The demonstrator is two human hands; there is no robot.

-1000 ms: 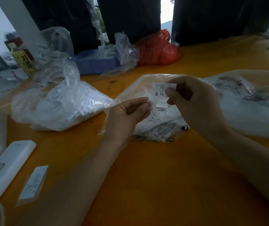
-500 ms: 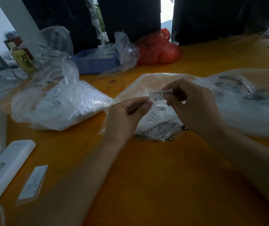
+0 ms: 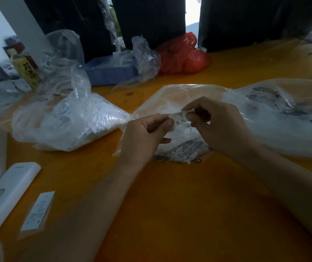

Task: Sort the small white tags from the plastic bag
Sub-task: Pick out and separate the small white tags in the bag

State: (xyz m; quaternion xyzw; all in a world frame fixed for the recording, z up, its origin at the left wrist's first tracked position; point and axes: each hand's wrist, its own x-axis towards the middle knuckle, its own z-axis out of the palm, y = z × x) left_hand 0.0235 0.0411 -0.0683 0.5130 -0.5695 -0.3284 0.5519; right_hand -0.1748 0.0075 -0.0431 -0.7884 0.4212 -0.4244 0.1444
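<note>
Two hands meet over an orange counter (image 3: pixel 170 205), the left hand (image 3: pixel 143 137) and right hand (image 3: pixel 219 125) each pinching an end of one small white tag (image 3: pixel 179 119) marked "XS" — held just above an open plastic bag (image 3: pixel 170 99) with more tags lying inside. A second clear bag (image 3: pixel 66 121), stuffed with white tags, sits to the left. Behind it stand a blue tray (image 3: pixel 111 74) and a red bag (image 3: pixel 183 53) — a white remote (image 3: pixel 6 193) and a flat label (image 3: pixel 38 210) lie at near left.
</note>
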